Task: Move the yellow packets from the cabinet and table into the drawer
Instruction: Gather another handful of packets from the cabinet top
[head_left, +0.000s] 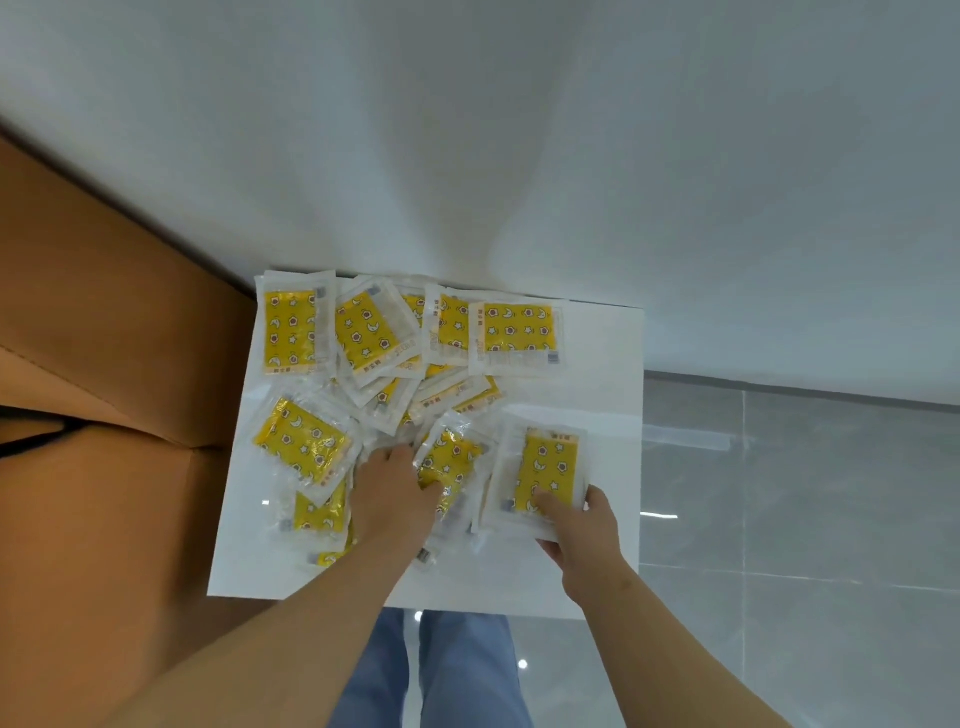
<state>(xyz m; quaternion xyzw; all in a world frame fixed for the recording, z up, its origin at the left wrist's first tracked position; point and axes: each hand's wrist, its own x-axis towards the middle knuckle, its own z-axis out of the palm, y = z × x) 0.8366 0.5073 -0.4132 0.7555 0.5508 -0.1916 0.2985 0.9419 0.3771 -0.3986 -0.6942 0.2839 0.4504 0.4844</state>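
While the right hand (582, 530) pinches one yellow packet (548, 465) by its near edge, thumb on top, the left hand (392, 499) lies knuckles-up on the pile of packets (363, 338), fingertips buried among them; whether it grips one cannot be told. Pile spreads over the white table (602, 374), set against the wall (519, 156). Brown cardboard box (104, 364) just beside, left.

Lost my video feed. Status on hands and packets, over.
Right hand pinches one yellow packet by its near edge. Left hand in the pile, thumb on another packet, grip unclear. Rest scattered on white top. Drawer not in view.
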